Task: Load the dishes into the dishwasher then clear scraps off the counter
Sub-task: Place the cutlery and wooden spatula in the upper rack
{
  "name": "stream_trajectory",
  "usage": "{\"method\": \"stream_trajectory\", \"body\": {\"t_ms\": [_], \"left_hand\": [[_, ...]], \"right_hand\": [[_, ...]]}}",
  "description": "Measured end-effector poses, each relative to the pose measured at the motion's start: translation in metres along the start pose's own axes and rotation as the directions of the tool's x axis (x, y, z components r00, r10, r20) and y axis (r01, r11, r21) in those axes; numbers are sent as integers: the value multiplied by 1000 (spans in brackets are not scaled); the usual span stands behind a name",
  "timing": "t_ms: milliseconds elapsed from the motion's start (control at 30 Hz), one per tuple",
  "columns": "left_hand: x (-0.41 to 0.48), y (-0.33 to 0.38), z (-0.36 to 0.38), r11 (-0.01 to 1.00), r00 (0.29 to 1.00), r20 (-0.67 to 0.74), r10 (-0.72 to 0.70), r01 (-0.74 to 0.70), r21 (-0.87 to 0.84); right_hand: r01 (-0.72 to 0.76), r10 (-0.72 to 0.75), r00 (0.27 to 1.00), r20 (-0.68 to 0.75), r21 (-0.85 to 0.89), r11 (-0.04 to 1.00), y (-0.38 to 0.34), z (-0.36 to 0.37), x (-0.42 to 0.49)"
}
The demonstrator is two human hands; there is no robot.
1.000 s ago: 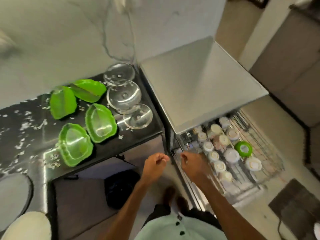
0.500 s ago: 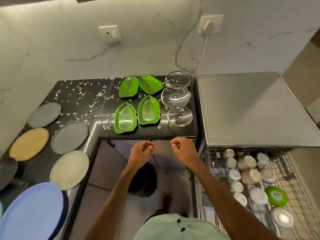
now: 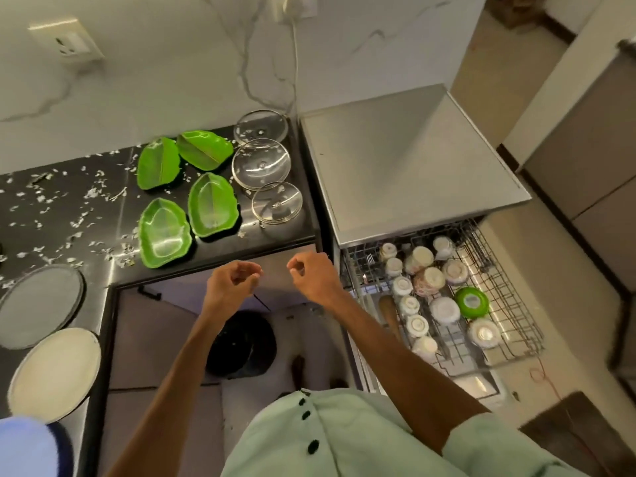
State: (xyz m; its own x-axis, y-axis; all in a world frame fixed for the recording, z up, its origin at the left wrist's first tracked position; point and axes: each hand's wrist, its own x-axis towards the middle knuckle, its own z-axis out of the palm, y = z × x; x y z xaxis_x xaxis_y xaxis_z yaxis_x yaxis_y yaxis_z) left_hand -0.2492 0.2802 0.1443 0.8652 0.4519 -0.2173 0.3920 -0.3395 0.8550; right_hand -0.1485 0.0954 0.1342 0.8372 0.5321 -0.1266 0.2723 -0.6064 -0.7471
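Several green leaf-shaped dishes [image 3: 165,232] lie on the black counter [image 3: 275,235], with three glass lids [image 3: 261,164] just right of them. White scraps [image 3: 86,222] litter the counter's left part. On the right, the dishwasher's pulled-out rack [image 3: 509,304] holds several upturned cups and a green bowl [image 3: 471,301]. My left hand [image 3: 232,282] and my right hand [image 3: 315,275] hover side by side just below the counter's front edge, fingers loosely curled, holding nothing.
A grey plate [image 3: 39,306], a cream plate [image 3: 55,371] and a blue plate [image 3: 31,445] sit on the counter's left arm. The dishwasher's steel top [image 3: 413,166] is beside the counter. A black bin [image 3: 242,344] stands on the floor below. A wall socket [image 3: 67,41] is at the back.
My hands rose from beside the rack to the counter's front edge and spread a little apart. The view swung left, then back right.
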Motion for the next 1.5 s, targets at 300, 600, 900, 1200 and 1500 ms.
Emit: {"method": "stream_trajectory", "body": {"t_ms": [300,600,900,1200,1500], "left_hand": [[17,28,35,998,997,68,39,-42,42],[31,34,50,996,994,94,53,-60,70],[46,23,103,997,926,373,55,-72,34],[37,29,138,999,803,595,34,-43,1],[34,53,201,998,683,728,60,-57,-29]], "right_hand": [[-105,108,992,-70,48,993,33,-16,4],[-153,154,984,-84,23,988,40,-9,-2],[-393,382,903,-196,-15,920,68,-10,-50],[-544,528,807,-264,12,839,88,-16,-100],[-649,610,726,-317,-27,760,111,-63,-146]]}}
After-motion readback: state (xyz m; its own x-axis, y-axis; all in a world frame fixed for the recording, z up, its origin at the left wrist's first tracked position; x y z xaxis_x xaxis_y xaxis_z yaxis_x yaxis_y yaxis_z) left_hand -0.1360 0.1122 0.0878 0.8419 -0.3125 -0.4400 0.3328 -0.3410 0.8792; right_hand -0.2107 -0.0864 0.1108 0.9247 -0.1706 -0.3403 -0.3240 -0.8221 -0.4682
